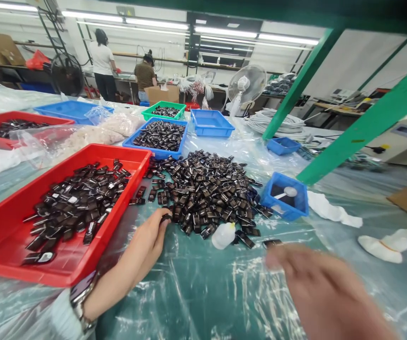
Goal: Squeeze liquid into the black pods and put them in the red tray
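A large heap of small black plastic parts [210,189] lies on the plastic-covered table. At its near left edge my left hand [148,238], with a watch on the wrist, pinches one black part [166,216] between thumb and fingers. My right hand [320,278] is smeared by motion at the lower right, low over the table. Just beyond its fingertips shows another black part [272,243]; whether the fingers grip it I cannot tell. A small white bottle with a yellowish tip [223,235] stands between my hands, against the heap's front.
At left a red tray [118,245] holds more black parts, some with white faces. A small blue bin [277,212] with a white scoop sits right of the heap. Green posts [359,127] slant across the right. Further trays stand behind; two people work at the back.
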`<state>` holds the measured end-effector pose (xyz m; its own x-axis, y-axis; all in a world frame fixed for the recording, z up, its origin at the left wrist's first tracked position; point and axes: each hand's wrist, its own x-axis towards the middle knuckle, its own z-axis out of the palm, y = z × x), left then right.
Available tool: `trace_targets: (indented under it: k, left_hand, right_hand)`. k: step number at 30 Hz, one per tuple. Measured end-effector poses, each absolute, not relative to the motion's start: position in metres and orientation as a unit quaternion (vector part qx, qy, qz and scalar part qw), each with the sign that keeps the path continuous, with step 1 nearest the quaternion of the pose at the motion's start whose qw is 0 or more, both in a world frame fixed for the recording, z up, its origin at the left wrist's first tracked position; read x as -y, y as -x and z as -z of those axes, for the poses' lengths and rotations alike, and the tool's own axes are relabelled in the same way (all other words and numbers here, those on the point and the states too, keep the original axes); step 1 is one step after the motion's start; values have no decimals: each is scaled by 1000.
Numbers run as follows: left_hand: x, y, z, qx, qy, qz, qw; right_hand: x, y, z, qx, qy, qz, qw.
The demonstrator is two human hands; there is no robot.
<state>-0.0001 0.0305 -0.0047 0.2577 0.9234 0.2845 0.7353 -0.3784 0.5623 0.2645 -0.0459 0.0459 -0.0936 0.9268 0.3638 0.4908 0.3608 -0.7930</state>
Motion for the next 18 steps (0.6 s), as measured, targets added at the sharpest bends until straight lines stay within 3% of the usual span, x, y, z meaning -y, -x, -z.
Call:
trace_targets:
  k: [3, 9, 18]
  left_hand:
    - [-23, -5, -6, -520, -773, -302, 203]
    - [-17, -5, -8, -487, -786, -293, 242]
    - [-6, -3, -8, -419, -819, -243, 308]
  right_hand:
    - [25, -252, -24, 647, 583, -259, 418]
    - [0, -241, 11, 648, 586, -308, 375]
    - [13, -257, -4, 642, 567, -295, 423]
